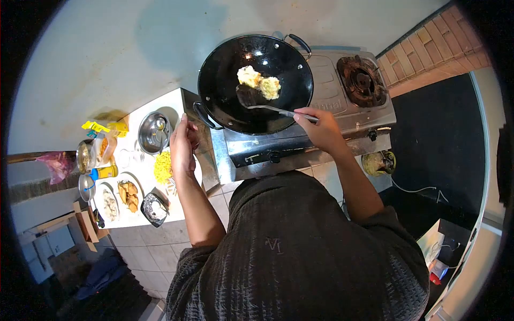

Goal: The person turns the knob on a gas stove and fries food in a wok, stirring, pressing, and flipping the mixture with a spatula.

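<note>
Two yellow-and-white lumps of food in one round black metal wok

A silver metal gas stove stands before a pale grey wall, with a white-topped table to its left. Light square tiles cover the floor, and a strip of reddish brick runs along the upper right.

Counted: two lumps, side by side and seemingly touching; one wok with two black loop handles; one bare, browned burner to its right. Among the table's contents are one round steel bowl, one mound of bright yellow shreds, two oval white plates, one bearing golden-brown pieces of food, and one square black container with something white inside.

The right hand is closed around the handle of one slim metal spatula with a dark blade. That blade lies in the wok just below the lumps; contact cannot be made out. The lumps sit up and left of the grip, well apart from the fingers. The left hand is raised near the wok's left handle, fingers loosely bent, nothing visible in it.
</note>
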A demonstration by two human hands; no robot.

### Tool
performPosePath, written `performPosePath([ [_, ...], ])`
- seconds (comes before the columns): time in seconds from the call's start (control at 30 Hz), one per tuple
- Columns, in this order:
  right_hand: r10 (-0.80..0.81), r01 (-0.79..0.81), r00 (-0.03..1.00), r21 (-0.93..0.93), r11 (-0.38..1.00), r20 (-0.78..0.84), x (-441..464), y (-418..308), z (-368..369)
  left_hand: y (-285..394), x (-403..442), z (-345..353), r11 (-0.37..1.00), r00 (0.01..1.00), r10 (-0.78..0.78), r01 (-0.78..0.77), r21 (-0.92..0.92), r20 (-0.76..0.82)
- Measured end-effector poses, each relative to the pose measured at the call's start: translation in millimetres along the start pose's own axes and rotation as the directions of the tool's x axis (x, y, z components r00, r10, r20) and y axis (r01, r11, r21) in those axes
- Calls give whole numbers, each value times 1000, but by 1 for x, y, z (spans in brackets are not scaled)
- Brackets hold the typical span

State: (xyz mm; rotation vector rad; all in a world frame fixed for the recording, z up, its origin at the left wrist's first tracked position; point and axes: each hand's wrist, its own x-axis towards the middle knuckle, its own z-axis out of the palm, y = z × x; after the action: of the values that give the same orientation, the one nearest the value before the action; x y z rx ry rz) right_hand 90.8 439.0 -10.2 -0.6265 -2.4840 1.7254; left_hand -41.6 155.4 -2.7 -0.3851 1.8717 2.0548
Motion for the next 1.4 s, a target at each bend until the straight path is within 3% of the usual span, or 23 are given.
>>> performPosePath([
  [0.1,-91,92,992,13,996,-88,-13,1,2,-2,2,-4,1000,999,-12,11,10,44],
  [0.17,-233,224,959,-72,972,-160,-25,-5,4,-2,1,-4,1000,999,-17,16,14,45],
  [0.27,-184,174,981,-129,976,-67,-30,-10,9,-5,3,-4,999,999,-18,17,32,38],
  [0.37,-257,246,964,-134,960,-70,-20,3,16,-4,2,-2,999,999,-16,15,40,30],
  [0.5,-220,195,970,-212,958,-100,-13,-6,11,-2,0,2,999,1000,-16,15,34,14],
  [0.57,-149,139,974,-69,988,-173,-18,-19,8,-3,0,-1,999,1000,-13,12,30,20],
  [0.67,-146,147,985,8,989,-90,-20,-9,10,-4,0,-4,1000,999,-11,11,14,30],
  [0.77,-241,237,968,-72,969,-65,-16,-5,16,-2,0,-2,1000,999,-9,8,14,36],
  [0.9,-189,184,981,-106,977,-48,-11,-9,14,-4,1,-3,1000,999,5,-6,20,48],
  [0.97,-97,83,982,-90,992,-161,-14,-12,11,-3,0,-3,1000,1000,4,-5,22,31],
  [1.1,-114,122,978,33,992,-176,-18,-8,11,0,-3,-2,999,1000,-1,1,42,1],
  [1.17,-215,210,971,-56,976,-103,-17,-6,16,0,-3,-3,999,1000,2,-2,46,19],
  [1.3,-212,201,972,-108,974,-97,-14,-10,21,-1,-2,2,1000,1000,17,-18,26,20],
  [1.4,-208,173,953,-166,971,-222,-18,-12,18,0,-3,1,999,1000,8,-8,36,11],
])
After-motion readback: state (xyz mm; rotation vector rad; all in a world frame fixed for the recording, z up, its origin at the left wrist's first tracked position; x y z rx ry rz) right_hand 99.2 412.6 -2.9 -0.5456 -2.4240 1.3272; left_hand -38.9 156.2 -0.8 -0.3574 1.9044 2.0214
